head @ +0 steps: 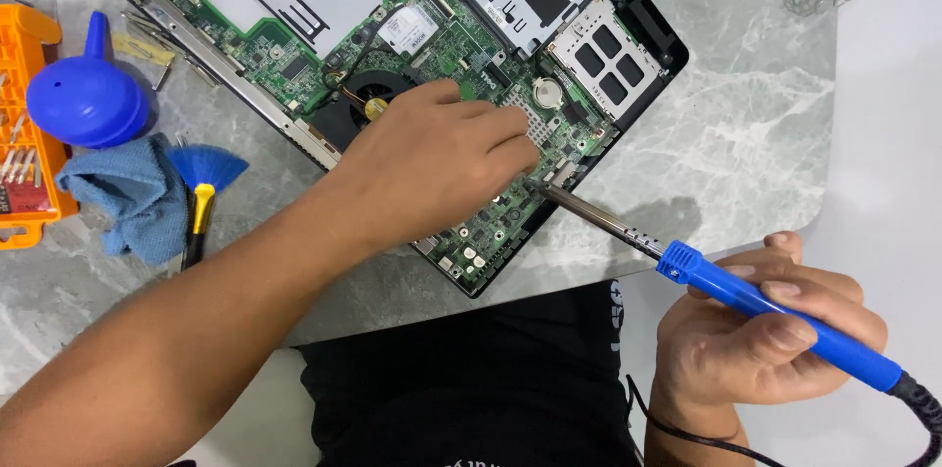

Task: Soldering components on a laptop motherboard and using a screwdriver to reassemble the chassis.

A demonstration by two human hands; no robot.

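Head view shows your left hand (432,168) resting palm-down at the centre of the frame on the green circuit board (461,55) of an opened laptop (643,21), fingers curled narrow and pressed to the board near its lower right edge; whether they pinch anything you cannot tell. Your right hand (760,335), at the lower right, is wrapped around the blue handle of a soldering iron (746,295), whose metal tip reaches up-left and touches the board just beside your left fingertips. The laptop lies tilted across the top of the marble table (746,143). At the left of the frame sit a blue air blower (86,99), a blue cloth (132,192), a small blue brush (204,187) and an orange tool case (25,133)
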